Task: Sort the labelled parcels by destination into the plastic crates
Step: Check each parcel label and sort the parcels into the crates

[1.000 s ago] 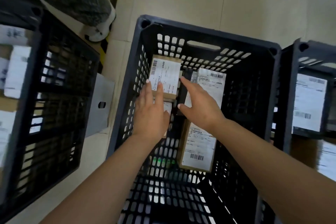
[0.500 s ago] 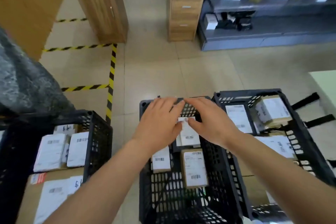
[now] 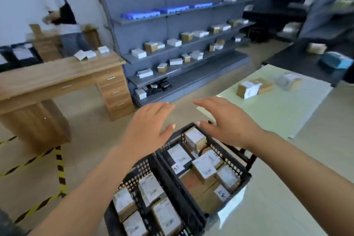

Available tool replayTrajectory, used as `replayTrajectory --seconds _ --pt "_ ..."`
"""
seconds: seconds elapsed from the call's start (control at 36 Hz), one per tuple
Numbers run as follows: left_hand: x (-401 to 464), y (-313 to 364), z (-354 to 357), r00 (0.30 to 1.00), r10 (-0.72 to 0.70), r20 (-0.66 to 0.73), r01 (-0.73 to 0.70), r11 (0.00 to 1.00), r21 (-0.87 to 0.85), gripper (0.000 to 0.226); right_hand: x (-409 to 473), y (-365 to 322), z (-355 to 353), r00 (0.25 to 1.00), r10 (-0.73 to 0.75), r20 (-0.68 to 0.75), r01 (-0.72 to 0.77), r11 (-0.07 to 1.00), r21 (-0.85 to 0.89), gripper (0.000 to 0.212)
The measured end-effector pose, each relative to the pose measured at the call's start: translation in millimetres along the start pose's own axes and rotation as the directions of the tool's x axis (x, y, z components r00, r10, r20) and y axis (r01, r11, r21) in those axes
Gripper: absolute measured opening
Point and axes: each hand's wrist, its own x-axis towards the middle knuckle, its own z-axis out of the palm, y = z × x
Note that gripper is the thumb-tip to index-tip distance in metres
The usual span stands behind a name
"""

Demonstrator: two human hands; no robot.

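Observation:
Two black plastic crates stand on the floor below me. The nearer crate holds several brown parcels with white labels. The crate to its right is packed with more labelled parcels. My left hand hovers above the crates with straight fingers and holds nothing. My right hand is raised beside it, fingers spread, also empty. A labelled parcel lies on the pale green table at the right.
A wooden desk with drawers stands at the left, a person behind it. Grey shelving with small boxes runs along the back. Yellow-black tape marks the floor. More parcels and a blue box sit at the far right.
My view has swung up from inside the crate to the room. Both hands have lifted off the parcels and out of the crate, and they now hover empty above it.

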Motion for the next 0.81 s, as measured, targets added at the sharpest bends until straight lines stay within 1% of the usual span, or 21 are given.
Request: replayTrajectory --seconds 0.14,0.28,0.5,0.64,0.81 --pt "56.0 91.8 5.0 0.995 0.101 0.012 -0.100 0.992 -0.071 0.055 -62.0 64.0 -51.9 0.995 0.091 -0.038 -0.094 0.993 -0.068 0.056" --pt "104.3 190.4 28.9 0.983 0.181 0.021 -0.176 0.973 -0.152 0.054 -125.5 139.5 -96.6 0.980 0.197 -0.034 -0.200 0.971 -0.132 0.058" --pt "187.9 333.5 75.1 0.966 0.258 -0.003 -0.249 0.932 -0.263 0.052 -201.9 257.5 -153.0 0.941 0.335 -0.044 -0.338 0.931 -0.137 0.057" --pt "234.1 391.2 96.7 0.953 0.302 0.022 -0.283 0.912 -0.297 0.050 -224.0 320.1 -171.9 0.911 0.407 -0.064 -0.412 0.904 -0.113 0.056" --pt "290.2 424.6 127.9 0.943 0.331 0.027 -0.305 0.895 -0.325 0.052 -220.5 387.9 -186.0 0.895 0.439 -0.077 -0.444 0.893 -0.066 0.057"
